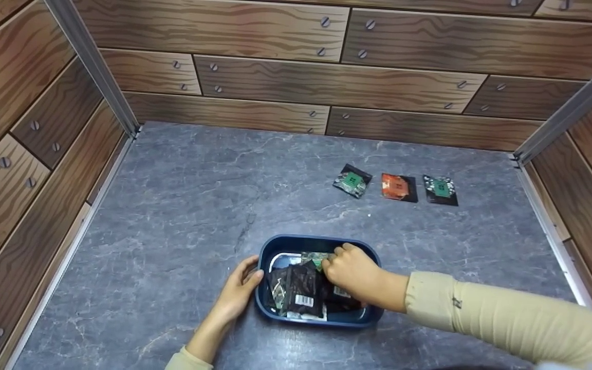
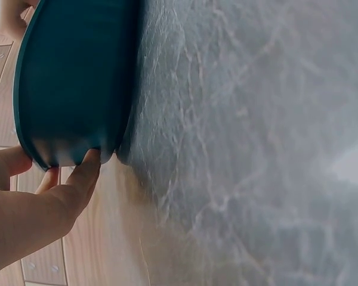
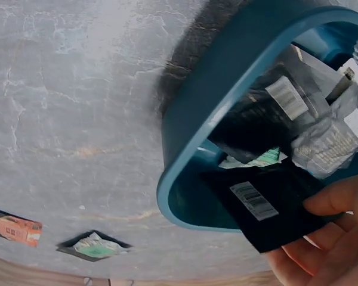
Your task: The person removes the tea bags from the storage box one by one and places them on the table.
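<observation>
A person's right hand (image 1: 355,275) pinched a black packet (image 3: 283,199) with a white barcode label between thumb and fingers, at one end of a blue bin (image 3: 227,77). More packets (image 1: 303,285) lay heaped inside. The left hand (image 1: 235,294), uncurled, touched the bin's opposite end from outside. Farther off, three flat packets (image 1: 399,187) formed a row on the grey marbled surface (image 1: 188,205), near a wood-patterned wall (image 1: 265,77).

The left hand (image 1: 236,294) is spread, the right hand (image 1: 351,272) pinching.
</observation>
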A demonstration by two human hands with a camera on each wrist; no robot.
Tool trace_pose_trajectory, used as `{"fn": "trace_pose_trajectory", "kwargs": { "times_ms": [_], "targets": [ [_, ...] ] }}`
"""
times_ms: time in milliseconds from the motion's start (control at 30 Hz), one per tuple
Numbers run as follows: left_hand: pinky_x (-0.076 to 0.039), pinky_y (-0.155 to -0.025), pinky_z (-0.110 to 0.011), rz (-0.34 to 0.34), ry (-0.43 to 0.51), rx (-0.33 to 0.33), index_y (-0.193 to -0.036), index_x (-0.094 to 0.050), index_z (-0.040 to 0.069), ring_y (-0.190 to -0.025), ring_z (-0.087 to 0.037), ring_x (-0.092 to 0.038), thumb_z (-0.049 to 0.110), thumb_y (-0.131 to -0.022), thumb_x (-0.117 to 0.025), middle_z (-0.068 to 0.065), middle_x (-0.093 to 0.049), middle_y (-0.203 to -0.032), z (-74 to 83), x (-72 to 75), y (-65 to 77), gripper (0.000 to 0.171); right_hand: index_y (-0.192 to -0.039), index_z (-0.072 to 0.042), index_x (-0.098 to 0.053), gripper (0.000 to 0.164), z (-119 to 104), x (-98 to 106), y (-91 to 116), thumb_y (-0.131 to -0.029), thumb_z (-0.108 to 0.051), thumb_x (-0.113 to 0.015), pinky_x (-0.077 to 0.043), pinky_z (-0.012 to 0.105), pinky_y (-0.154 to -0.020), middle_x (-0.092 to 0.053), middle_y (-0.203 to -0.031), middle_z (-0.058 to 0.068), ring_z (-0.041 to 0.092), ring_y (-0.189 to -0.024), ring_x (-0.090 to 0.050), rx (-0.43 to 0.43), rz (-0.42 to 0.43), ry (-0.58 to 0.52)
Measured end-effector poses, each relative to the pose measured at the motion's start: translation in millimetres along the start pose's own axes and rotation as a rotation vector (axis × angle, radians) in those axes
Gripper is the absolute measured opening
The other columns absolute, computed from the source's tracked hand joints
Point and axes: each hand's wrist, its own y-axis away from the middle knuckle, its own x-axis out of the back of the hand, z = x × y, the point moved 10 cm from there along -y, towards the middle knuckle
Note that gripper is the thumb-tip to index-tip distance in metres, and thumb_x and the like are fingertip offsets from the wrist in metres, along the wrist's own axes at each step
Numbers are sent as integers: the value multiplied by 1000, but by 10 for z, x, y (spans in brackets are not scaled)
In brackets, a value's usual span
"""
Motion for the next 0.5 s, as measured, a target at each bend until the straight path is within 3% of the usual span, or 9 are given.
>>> {"fn": "trace_pose_trajectory", "kwargs": {
  "times_ms": [167, 300, 500],
  "targets": [
    [-34, -113, -48, 0, -4, -8, -139, -36, -19, -131, -47, -43, 4, -102, -50, -37, -44, -140, 4, 3, 0, 46, -73, -12, -61, 17, 31, 161, 47, -66, -7, -76, -39, 27, -51, -63, -66, -1, 17, -57, -49, 38, 74, -18],
    [-36, -112, -47, -3, -5, -15, -139, -36, -19, -131, -47, -44, 4, -102, -50, -37, -44, -139, 7, -7, -2, 46, -82, -9, -67, 15, 110, 258, 109, -70, -2, -73, -46, 27, -56, -67, -74, 2, 18, -63, -55, 47, 106, -49],
    [-37, -112, -46, -4, 6, -19, -138, -36, -20, -130, -47, -45, 3, -102, -50, -38, -44, -139, 1, -4, -1, 45, -100, -4, -72, 31, 269, 398, 254, -70, -1, -80, -57, 33, -69, -73, -92, 10, 23, -79, -66, 23, 141, -64]
  ]
}}
